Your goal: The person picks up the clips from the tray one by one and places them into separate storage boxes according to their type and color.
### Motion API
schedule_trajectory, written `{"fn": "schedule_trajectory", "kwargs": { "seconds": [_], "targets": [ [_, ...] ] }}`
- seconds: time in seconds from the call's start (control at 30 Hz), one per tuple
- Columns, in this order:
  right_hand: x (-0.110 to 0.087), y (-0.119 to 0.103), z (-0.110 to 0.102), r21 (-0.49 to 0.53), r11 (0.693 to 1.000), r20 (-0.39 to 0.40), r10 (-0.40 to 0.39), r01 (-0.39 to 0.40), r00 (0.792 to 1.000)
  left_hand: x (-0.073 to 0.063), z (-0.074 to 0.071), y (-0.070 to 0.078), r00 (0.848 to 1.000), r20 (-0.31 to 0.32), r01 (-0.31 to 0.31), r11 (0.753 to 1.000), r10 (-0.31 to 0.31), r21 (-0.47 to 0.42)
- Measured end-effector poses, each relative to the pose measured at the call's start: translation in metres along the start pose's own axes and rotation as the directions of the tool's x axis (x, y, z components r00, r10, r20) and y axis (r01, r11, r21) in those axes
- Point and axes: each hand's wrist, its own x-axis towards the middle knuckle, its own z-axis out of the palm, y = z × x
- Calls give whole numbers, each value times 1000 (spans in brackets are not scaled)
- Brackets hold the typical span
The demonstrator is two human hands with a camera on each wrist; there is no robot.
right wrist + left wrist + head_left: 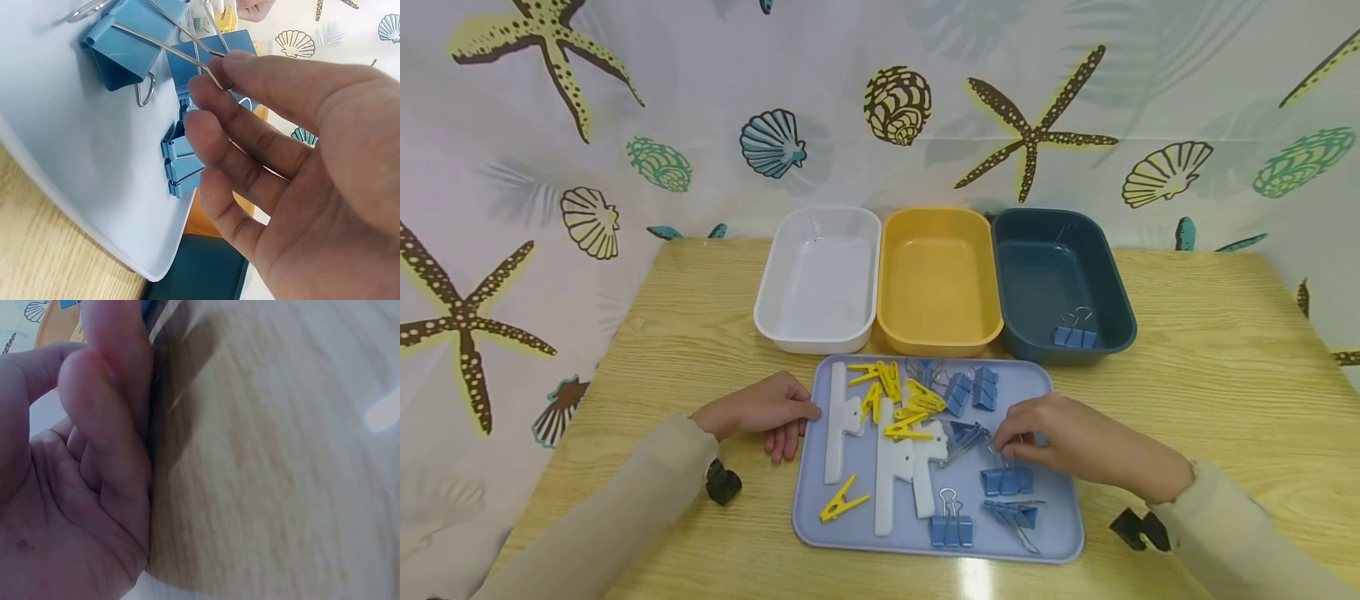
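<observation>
In the right wrist view, my right hand (269,137) pinches the wire handle of a blue binder clip (134,37) between thumb and forefinger. Seen from the head, that binder clip (1007,481) hangs just below the right hand (1060,437), over the right part of the lilac tray (808,508). My left hand (760,410) lies at the tray's left edge, its forefinger touching the rim and its other fingers loosely bent on the table. The left wrist view shows that hand (81,481) with nothing in its grasp.
More blue binder clips (951,531), yellow clothespins (842,502) and white long clips (837,425) lie on the tray. Behind stand a white bin (822,343), a yellow bin (940,346) and a dark teal bin (1067,357); a blue binder clip (1074,337) sits in the teal one.
</observation>
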Motion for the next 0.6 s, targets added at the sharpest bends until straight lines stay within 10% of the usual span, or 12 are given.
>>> {"fn": "schedule_trajectory", "kwargs": {
  "seconds": [0.6],
  "targets": [
    [1,-3,1,-9,1000,22,13,-13,1000,-1,-1,1,1000,19,-16,1000,17,-19]
  ]
}}
